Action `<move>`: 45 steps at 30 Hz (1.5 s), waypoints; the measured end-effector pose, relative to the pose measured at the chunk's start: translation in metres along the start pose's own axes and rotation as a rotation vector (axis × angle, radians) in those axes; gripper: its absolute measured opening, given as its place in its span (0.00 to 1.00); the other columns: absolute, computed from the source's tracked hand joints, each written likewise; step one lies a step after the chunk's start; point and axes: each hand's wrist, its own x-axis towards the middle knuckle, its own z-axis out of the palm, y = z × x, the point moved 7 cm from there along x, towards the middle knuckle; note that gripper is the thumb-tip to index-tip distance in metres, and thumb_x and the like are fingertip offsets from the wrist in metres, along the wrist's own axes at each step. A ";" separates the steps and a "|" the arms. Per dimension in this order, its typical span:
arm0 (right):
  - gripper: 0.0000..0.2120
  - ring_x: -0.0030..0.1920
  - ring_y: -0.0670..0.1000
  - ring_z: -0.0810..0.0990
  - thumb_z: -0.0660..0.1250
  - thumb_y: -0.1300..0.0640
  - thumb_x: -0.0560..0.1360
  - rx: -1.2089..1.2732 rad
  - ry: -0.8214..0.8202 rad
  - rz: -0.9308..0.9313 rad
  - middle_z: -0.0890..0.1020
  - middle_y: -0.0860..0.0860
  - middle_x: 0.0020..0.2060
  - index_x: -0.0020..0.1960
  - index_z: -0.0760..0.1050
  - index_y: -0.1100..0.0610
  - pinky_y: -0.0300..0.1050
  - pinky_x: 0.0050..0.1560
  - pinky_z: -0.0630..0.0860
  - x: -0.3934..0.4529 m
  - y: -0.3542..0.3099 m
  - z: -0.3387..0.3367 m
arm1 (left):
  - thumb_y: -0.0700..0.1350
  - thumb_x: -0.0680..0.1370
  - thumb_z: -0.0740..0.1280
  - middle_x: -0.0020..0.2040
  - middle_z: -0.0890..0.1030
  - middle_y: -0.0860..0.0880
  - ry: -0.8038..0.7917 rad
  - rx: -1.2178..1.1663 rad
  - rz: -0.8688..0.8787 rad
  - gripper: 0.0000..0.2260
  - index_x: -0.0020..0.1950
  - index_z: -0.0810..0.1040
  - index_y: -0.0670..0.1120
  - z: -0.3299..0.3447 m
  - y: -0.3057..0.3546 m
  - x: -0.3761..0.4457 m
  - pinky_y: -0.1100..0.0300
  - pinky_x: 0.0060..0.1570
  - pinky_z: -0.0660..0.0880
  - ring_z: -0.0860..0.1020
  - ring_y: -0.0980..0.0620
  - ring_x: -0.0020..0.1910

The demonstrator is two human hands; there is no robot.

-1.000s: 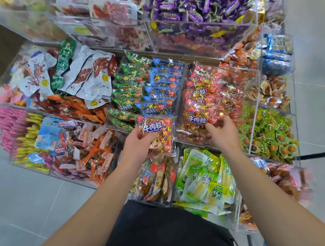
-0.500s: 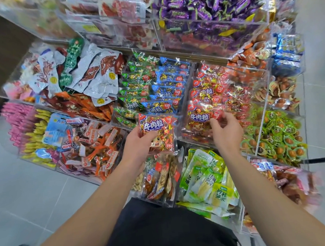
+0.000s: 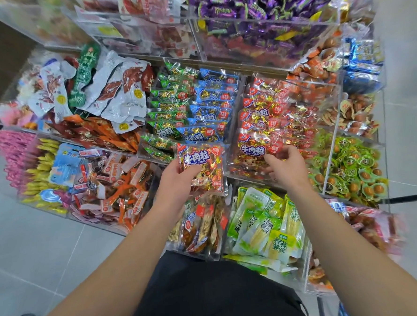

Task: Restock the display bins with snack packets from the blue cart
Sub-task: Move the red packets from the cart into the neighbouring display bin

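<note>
Pale floor tiles surround a tiered rack of clear acrylic display bins (image 3: 235, 141) crammed with bright wrappers. At its front, the red crinkly beef-cube snack packet (image 3: 200, 168) is upright in the left hand (image 3: 177, 181), fingers curled round its lower left edge, label facing up, likely kept ready for shelving. Just beside it, the right hand (image 3: 286, 167) reaches into the bin of matching red packets (image 3: 269, 127), fingers bent onto the front packet, apparently straightening the row to make room. Blue and green packets (image 3: 192, 107) fill the neighbouring bin.
</note>
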 end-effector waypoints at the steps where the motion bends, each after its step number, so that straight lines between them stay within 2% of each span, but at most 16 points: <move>1: 0.10 0.36 0.48 0.85 0.71 0.52 0.74 0.030 0.000 0.001 0.81 0.51 0.46 0.50 0.70 0.46 0.49 0.37 0.81 -0.002 0.000 -0.002 | 0.57 0.67 0.72 0.73 0.73 0.46 -0.001 -0.004 -0.001 0.38 0.75 0.68 0.46 0.001 -0.001 0.000 0.36 0.66 0.73 0.72 0.41 0.71; 3: 0.10 0.34 0.46 0.85 0.71 0.53 0.75 0.051 0.012 -0.004 0.80 0.50 0.46 0.51 0.69 0.47 0.44 0.33 0.80 -0.003 0.001 -0.005 | 0.56 0.68 0.72 0.73 0.73 0.45 0.003 -0.009 0.001 0.37 0.75 0.68 0.46 0.002 0.000 -0.001 0.36 0.66 0.73 0.72 0.41 0.71; 5: 0.12 0.34 0.47 0.85 0.71 0.55 0.75 0.069 0.023 0.002 0.79 0.51 0.47 0.54 0.69 0.49 0.48 0.37 0.83 -0.005 0.003 -0.008 | 0.55 0.68 0.71 0.69 0.77 0.45 0.007 0.010 0.007 0.34 0.72 0.71 0.46 0.004 0.002 -0.003 0.36 0.66 0.73 0.74 0.41 0.69; 8: 0.16 0.41 0.55 0.86 0.71 0.58 0.74 0.156 0.036 0.030 0.78 0.52 0.50 0.58 0.69 0.52 0.56 0.42 0.84 -0.008 0.004 -0.012 | 0.53 0.71 0.70 0.56 0.85 0.48 0.009 0.063 0.028 0.16 0.58 0.80 0.50 0.006 0.003 -0.003 0.36 0.63 0.75 0.81 0.43 0.59; 11: 0.19 0.49 0.52 0.82 0.72 0.54 0.72 0.095 0.210 0.022 0.78 0.50 0.54 0.60 0.69 0.51 0.53 0.48 0.82 -0.019 0.001 -0.030 | 0.50 0.79 0.67 0.52 0.86 0.49 -0.012 0.062 0.046 0.05 0.52 0.81 0.52 0.007 0.002 0.000 0.38 0.61 0.77 0.83 0.43 0.56; 13: 0.16 0.46 0.45 0.79 0.71 0.49 0.71 0.090 0.331 -0.056 0.79 0.47 0.49 0.55 0.72 0.50 0.54 0.51 0.80 -0.034 -0.007 -0.041 | 0.48 0.81 0.66 0.52 0.86 0.48 -0.050 0.061 0.071 0.06 0.55 0.81 0.51 0.012 0.004 0.001 0.41 0.56 0.80 0.83 0.42 0.54; 14: 0.15 0.44 0.41 0.78 0.70 0.46 0.70 0.101 0.277 -0.105 0.80 0.45 0.47 0.54 0.74 0.49 0.52 0.49 0.80 -0.040 -0.013 -0.039 | 0.48 0.81 0.66 0.51 0.86 0.48 -0.076 0.067 0.098 0.06 0.56 0.81 0.53 0.017 0.007 0.002 0.44 0.53 0.81 0.84 0.43 0.53; 17: 0.18 0.43 0.41 0.80 0.69 0.40 0.70 0.059 -0.177 -0.183 0.82 0.43 0.46 0.56 0.77 0.46 0.40 0.41 0.77 -0.056 -0.031 -0.004 | 0.51 0.78 0.67 0.50 0.87 0.53 -0.170 0.156 0.192 0.07 0.53 0.82 0.60 0.040 0.017 -0.003 0.51 0.50 0.80 0.85 0.52 0.49; 19: 0.15 0.37 0.40 0.78 0.72 0.48 0.73 0.101 -0.265 -0.237 0.81 0.44 0.41 0.56 0.77 0.53 0.35 0.36 0.73 -0.061 -0.039 0.008 | 0.53 0.76 0.67 0.50 0.86 0.54 -0.236 0.237 0.247 0.07 0.52 0.82 0.61 0.060 0.021 -0.006 0.52 0.50 0.80 0.85 0.52 0.49; 22: 0.08 0.38 0.47 0.79 0.74 0.60 0.74 0.259 -0.076 -0.220 0.80 0.52 0.40 0.49 0.76 0.55 0.42 0.38 0.79 -0.054 -0.037 -0.011 | 0.52 0.76 0.70 0.50 0.85 0.56 -0.277 0.352 0.343 0.09 0.56 0.81 0.55 0.078 0.029 -0.006 0.52 0.56 0.80 0.83 0.55 0.50; 26: 0.08 0.43 0.58 0.79 0.73 0.59 0.74 0.248 0.122 -0.172 0.81 0.56 0.44 0.48 0.74 0.52 0.63 0.50 0.78 -0.041 -0.015 -0.041 | 0.47 0.79 0.71 0.52 0.83 0.58 -0.202 0.422 0.413 0.08 0.57 0.78 0.54 0.070 0.045 0.005 0.64 0.54 0.76 0.80 0.64 0.51; 30: 0.11 0.47 0.55 0.82 0.74 0.54 0.73 0.043 0.152 -0.134 0.82 0.48 0.44 0.51 0.74 0.53 0.55 0.50 0.79 -0.033 -0.004 -0.024 | 0.46 0.79 0.71 0.52 0.81 0.60 -0.149 0.549 0.496 0.10 0.59 0.77 0.54 0.067 0.058 0.014 0.73 0.46 0.74 0.79 0.65 0.47; 34: 0.13 0.45 0.52 0.79 0.74 0.48 0.73 -0.161 0.190 -0.108 0.81 0.47 0.44 0.49 0.73 0.52 0.48 0.46 0.74 -0.024 -0.005 -0.012 | 0.47 0.77 0.70 0.61 0.78 0.56 -0.205 0.822 0.700 0.22 0.71 0.74 0.51 0.095 0.071 0.013 0.56 0.61 0.75 0.77 0.61 0.56; 37: 0.11 0.41 0.50 0.81 0.74 0.52 0.73 -0.038 0.105 -0.080 0.82 0.50 0.41 0.46 0.74 0.55 0.48 0.42 0.75 -0.020 -0.001 -0.008 | 0.50 0.78 0.70 0.78 0.66 0.48 -0.324 1.134 0.773 0.31 0.79 0.64 0.51 0.129 0.066 0.018 0.47 0.77 0.59 0.63 0.47 0.76; 40: 0.09 0.34 0.43 0.80 0.73 0.55 0.74 0.086 0.113 -0.079 0.80 0.45 0.36 0.46 0.74 0.56 0.37 0.34 0.73 -0.022 0.007 -0.017 | 0.51 0.78 0.70 0.79 0.61 0.47 -0.344 1.290 0.748 0.33 0.80 0.61 0.51 0.142 0.060 0.031 0.46 0.75 0.60 0.59 0.42 0.77; 45: 0.24 0.47 0.46 0.76 0.74 0.49 0.73 -0.140 0.147 -0.139 0.77 0.46 0.50 0.63 0.70 0.55 0.37 0.46 0.70 -0.015 0.001 -0.021 | 0.50 0.77 0.71 0.67 0.67 0.46 -0.315 1.335 0.757 0.30 0.77 0.65 0.49 0.137 0.063 0.045 0.49 0.68 0.71 0.66 0.45 0.69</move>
